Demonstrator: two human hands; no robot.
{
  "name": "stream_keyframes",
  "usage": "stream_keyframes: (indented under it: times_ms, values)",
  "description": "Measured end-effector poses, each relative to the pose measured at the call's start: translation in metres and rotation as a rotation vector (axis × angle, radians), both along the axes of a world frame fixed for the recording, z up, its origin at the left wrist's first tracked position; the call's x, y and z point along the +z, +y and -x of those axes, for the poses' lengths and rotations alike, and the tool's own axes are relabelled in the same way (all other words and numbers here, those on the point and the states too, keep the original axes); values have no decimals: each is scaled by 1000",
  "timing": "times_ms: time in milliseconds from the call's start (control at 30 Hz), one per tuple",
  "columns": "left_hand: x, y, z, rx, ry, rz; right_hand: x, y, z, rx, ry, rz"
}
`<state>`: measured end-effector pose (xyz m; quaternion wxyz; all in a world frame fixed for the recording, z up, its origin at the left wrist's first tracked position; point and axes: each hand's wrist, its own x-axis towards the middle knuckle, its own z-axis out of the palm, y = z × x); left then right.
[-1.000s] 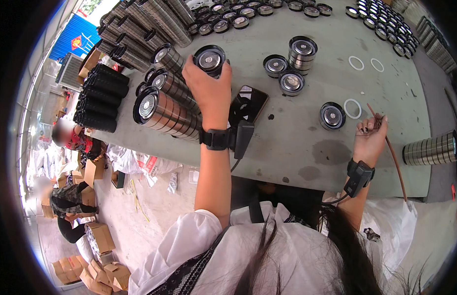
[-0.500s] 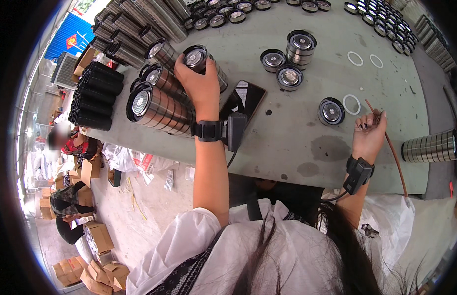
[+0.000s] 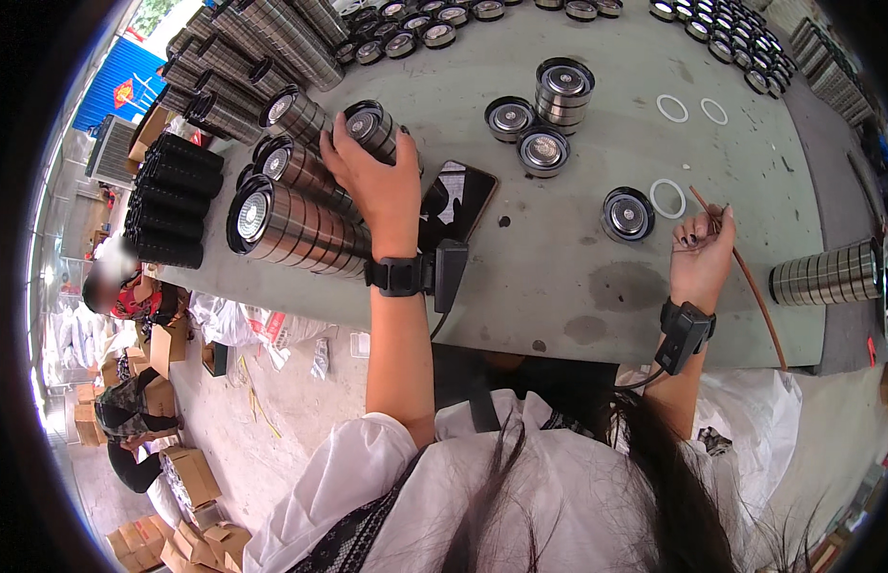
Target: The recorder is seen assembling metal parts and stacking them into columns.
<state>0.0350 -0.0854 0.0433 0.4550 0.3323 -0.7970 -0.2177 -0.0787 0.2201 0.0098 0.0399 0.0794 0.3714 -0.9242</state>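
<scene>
My left hand [image 3: 379,186] curls round the upper end of a stack of steel-and-black lids [image 3: 365,122], thumb on the right and fingers on the left. Beside it lean more such stacks, the nearest a long ribbed lid stack [image 3: 296,229]. A dark phone [image 3: 473,196] lies just right of my left wrist. Closed round a thin brown rod [image 3: 754,286] is my right hand [image 3: 700,250], with the rod slanting down past the table's near edge. Ahead and left of that hand sit a single lid [image 3: 627,215] and a white ring [image 3: 667,199].
Mid-table stand two single lids [image 3: 544,150] and a short lid stack [image 3: 563,95]. Two more white rings [image 3: 714,112] lie farther right. A lying lid stack [image 3: 826,278] is at the right edge; black cylinders [image 3: 172,201] line the left. Co-workers and cartons [image 3: 191,476] are beyond.
The whole view has shifted a little, so the table's contents sit slightly farther left in it. Both hands keep their grips, with no clear movement against the objects.
</scene>
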Motion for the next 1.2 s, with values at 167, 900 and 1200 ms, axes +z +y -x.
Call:
stream_keyframes:
  times_ms: [167,900,1200]
  values:
    - [8,15,1,57,21,167,-2,2,1,3,-6,1]
    - [-37,124,-7,-1024,-512,-105,6,-14,-43,-49,214,-538]
    - [-42,108,-68,-989,-231,-207,20,-29,-111,413,266,-909]
